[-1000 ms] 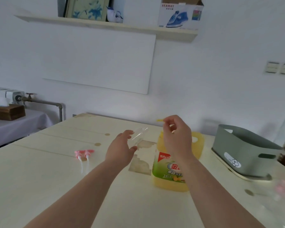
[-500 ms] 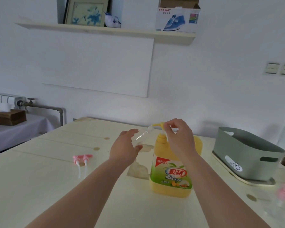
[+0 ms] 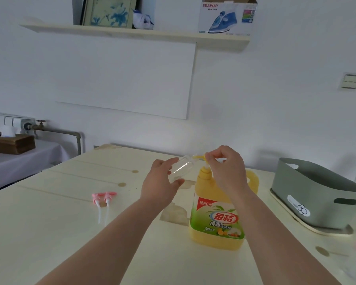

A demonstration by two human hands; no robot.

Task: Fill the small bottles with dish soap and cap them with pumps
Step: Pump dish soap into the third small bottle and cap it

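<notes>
Left grip: curled round the clear small bottle, holding it tilted above the counter, mouth up and to the right. Right grip: fingertips pinched on the yellow pump head of the dish soap jug, spout pointing left at the bottle's mouth. Mouth and spout tip touching or nearly so; impossible to tell whether truly lined up. Looks empty inside the bottle, though hard to judge through clear plastic.

Jug upright on the counter, below and just right of the bottle. Two pink pumps lying side by side on the counter, well left of the jug, tubes toward the camera. Grey basket off to the right. Something pink and clear at the lower right edge, too blurred to name.

Judging by this, filling about to begin, capping not yet done. Risks: narrow mouth and small spout, so a slight drift of either grip on the downstroke likely to send soap down the outside of the bottle and onto the fingers. Slick plastic then apt to slip. Pressing with a pinch rather than a flat palm likely to rock the head sideways and pull the spout off the mouth. Too steep a tilt, and soap liable to run back out.
</notes>
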